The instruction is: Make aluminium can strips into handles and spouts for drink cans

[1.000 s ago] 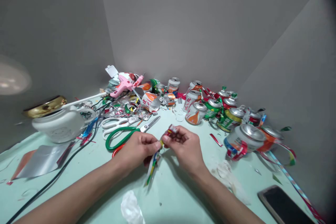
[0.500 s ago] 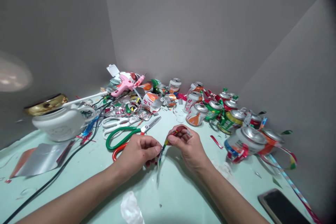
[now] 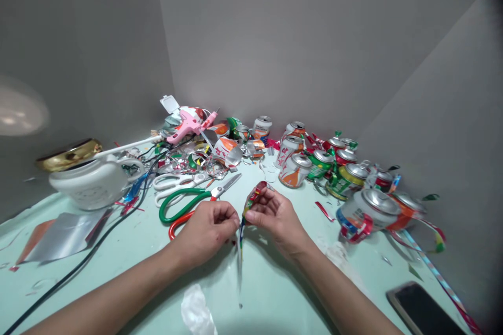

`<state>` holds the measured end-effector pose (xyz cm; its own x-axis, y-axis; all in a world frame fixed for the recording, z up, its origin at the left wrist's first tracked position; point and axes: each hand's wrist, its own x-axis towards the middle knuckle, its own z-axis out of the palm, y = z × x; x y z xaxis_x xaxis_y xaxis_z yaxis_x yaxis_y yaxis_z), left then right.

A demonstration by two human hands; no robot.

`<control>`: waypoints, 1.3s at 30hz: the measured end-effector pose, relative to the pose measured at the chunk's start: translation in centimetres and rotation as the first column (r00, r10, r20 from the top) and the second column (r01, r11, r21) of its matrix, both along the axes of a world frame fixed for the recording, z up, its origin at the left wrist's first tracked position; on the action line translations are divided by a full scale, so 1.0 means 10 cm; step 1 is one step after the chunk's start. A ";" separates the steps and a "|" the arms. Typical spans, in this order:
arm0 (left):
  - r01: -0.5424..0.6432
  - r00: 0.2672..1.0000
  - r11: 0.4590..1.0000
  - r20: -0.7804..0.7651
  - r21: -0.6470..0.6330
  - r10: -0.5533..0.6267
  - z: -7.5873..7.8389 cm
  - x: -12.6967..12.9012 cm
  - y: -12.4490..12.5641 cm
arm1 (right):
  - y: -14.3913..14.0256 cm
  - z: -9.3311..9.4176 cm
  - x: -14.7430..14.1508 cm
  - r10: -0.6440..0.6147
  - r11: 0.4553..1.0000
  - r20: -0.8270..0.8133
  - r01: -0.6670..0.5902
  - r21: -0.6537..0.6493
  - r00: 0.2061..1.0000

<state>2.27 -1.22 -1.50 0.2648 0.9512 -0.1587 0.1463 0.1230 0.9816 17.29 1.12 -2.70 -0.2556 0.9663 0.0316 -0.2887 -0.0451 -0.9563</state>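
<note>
Evidently the work is somewhere in its middle: both hands meet over the pale green table (image 3: 275, 293), and between them runs a narrow strip of cut can metal (image 3: 251, 200), red and green on its printed face, silvery on the back. The left hand (image 3: 208, 230) pinches the strip low down with fingertips pressed together, while the right hand (image 3: 275, 214) pinches the upper end, which looks curled or folded over on itself; the lower tail hangs thin and straight toward the table. How tight the fold is cannot be told. Many cans (image 3: 326, 167) stand or lie along the far edge, some whole, some already slit into ribbons, so much material looks cut and much uncut. Loose shavings and curls of shiny foil-like metal litter the middle. Green-handled scissors (image 3: 188, 201) and white-handled scissors (image 3: 173, 184) lie just beyond the left hand, a pink glue gun (image 3: 188, 125) rests further back with its black cord (image 3: 90, 251) trailing forward. A flat silver sheet (image 3: 66, 238) lies at left near a white ceramic pot (image 3: 92, 183), a dark phone (image 3: 424, 309) at right, crumpled white tissue (image 3: 196, 314) near the forearms.
</note>
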 end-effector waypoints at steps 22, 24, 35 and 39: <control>-0.114 0.933 0.959 -0.304 0.258 0.193 0.12 -0.13 0.00 | 0.00 0.00 0.06 -0.148 0.969 0.042 0.137 0.204 0.988; -0.033 0.692 0.916 -0.653 0.399 0.309 0.17 -0.21 0.03 | 0.02 -0.02 0.05 -0.169 0.977 -0.055 0.175 0.123 0.984; 0.257 0.086 0.929 -0.964 0.265 0.251 0.06 -0.52 0.16 | 0.09 0.06 0.13 -0.336 0.942 -0.134 0.328 -0.077 0.932; 0.333 0.144 0.918 -0.973 0.217 0.179 0.01 -0.46 0.10 | 0.14 0.09 0.18 -0.392 0.920 -0.161 0.381 -0.095 0.906</control>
